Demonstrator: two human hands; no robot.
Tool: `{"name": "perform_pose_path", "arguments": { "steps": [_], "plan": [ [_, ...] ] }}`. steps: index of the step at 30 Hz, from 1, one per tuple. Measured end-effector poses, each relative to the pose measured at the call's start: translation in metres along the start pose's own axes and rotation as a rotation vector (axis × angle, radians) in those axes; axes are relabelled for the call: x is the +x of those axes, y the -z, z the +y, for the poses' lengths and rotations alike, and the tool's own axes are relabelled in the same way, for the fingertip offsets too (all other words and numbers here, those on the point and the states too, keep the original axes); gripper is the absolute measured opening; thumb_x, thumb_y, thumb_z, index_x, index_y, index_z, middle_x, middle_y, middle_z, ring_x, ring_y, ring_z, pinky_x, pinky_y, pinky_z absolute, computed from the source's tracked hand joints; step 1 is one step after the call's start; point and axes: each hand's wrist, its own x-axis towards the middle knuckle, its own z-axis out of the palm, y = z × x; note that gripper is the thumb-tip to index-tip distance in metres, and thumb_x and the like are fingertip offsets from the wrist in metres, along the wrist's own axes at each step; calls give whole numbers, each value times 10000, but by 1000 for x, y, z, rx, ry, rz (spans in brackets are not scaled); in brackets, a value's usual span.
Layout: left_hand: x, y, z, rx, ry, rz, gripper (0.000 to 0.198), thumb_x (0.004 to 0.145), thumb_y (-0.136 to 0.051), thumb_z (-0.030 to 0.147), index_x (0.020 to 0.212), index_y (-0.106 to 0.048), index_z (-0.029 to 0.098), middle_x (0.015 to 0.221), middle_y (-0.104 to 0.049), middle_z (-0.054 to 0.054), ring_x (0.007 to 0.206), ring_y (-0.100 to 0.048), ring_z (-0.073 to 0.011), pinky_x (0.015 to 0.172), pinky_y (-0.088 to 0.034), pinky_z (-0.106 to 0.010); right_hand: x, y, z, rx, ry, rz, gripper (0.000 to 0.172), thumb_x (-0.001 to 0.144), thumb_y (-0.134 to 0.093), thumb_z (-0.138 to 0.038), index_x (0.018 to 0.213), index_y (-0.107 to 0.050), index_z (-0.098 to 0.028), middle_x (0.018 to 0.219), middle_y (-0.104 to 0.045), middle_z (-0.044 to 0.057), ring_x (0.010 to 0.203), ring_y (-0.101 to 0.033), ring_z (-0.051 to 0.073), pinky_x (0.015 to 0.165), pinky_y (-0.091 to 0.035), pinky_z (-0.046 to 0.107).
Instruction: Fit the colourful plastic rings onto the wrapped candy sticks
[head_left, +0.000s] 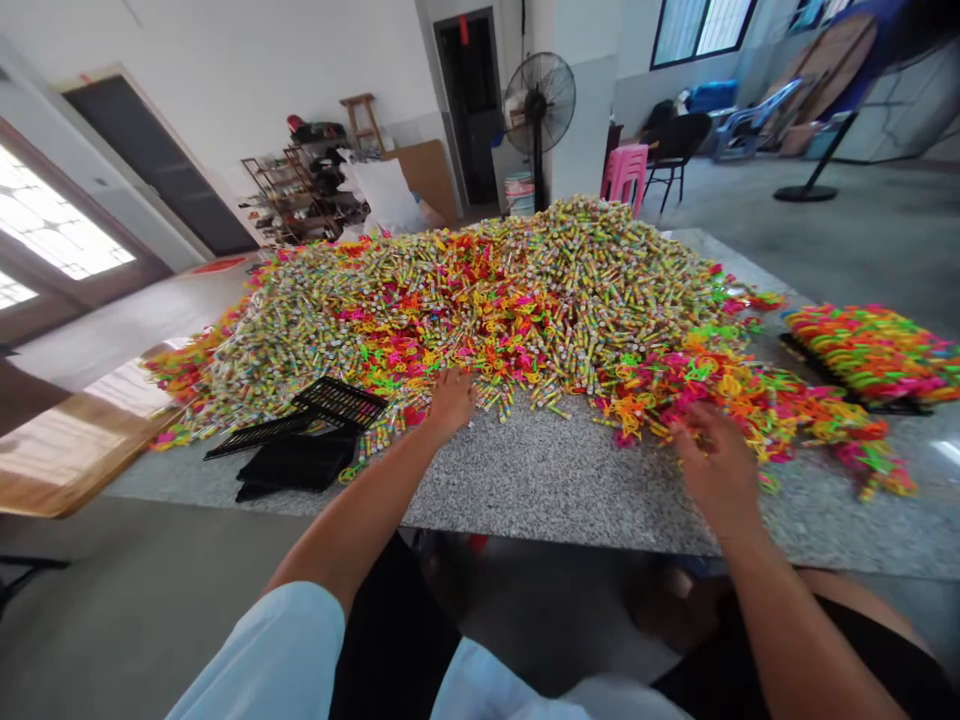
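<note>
A large heap of small yellow-labelled tubes (600,270) covers the stone table (525,490), mixed with bright plastic pieces. At the heap's front edge rests my left hand (452,398), palm down, fingers stretched towards the tubes and nothing visibly held. My right hand (716,455) is over a looser pile of pink, orange, yellow and green plastic pieces (727,390). Its thumb and fingers are apart and touch the near side of that pile; its fingertips are slightly blurred. Black slotted trays (300,455) lie stacked askew left of my left hand.
On the right, a black rack (817,365) bears rows of coloured pieces (877,345). The table's front edge runs close to my lap. Beyond the table stand a fan (536,105), pink stools (625,170) and a black chair (675,140). A wooden surface (82,440) is at left.
</note>
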Motion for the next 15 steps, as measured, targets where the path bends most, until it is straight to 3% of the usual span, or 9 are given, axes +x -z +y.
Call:
{"name": "perform_pose_path", "arguments": {
  "steps": [3,7,10,12,15],
  "plan": [
    [-16,-7,26,-18,-124,-21,487,987,-520,438,1421,-593,232,1582,-427,-130,1473,-321,-355,1203,-272,-532,-29,-18,-6,8,58,-214,353,980,-533,-472,1162,-700,-220,1129,-717,113,923,-684,243,903,-542,413],
    [-30,-17,53,-57,-151,-52,392,1005,-494,346,1351,-635,230,1461,-555,-118,1387,-443,-294,1177,-325,-473,-47,-56,-24,11,197,-421,264,976,-524,-373,1092,-701,-215,1167,-701,105,919,-688,228,904,-543,388],
    [-16,-14,60,-95,-111,18,309,985,-520,313,1212,-694,197,1384,-596,-134,1325,-492,-281,1147,-359,-429,-35,-90,-44,-93,250,-481,245,986,-509,-312,1122,-683,-204,1195,-680,114,1007,-679,244,922,-523,377],
    [3,-9,59,-93,-67,46,351,970,-547,329,1261,-666,172,1396,-581,-153,1333,-483,-292,1139,-363,-420,-19,-112,-59,-224,245,-502,256,992,-508,-287,1167,-666,-185,1258,-650,131,1038,-674,244,917,-509,360],
    [29,-3,59,-79,-21,-35,547,912,-643,386,1404,-573,157,1383,-590,-178,1319,-496,-327,1111,-376,-442,-2,-139,-77,-441,198,-549,283,991,-530,-307,1207,-646,-164,1320,-603,148,969,-688,230,833,-505,334]
  ]
}}
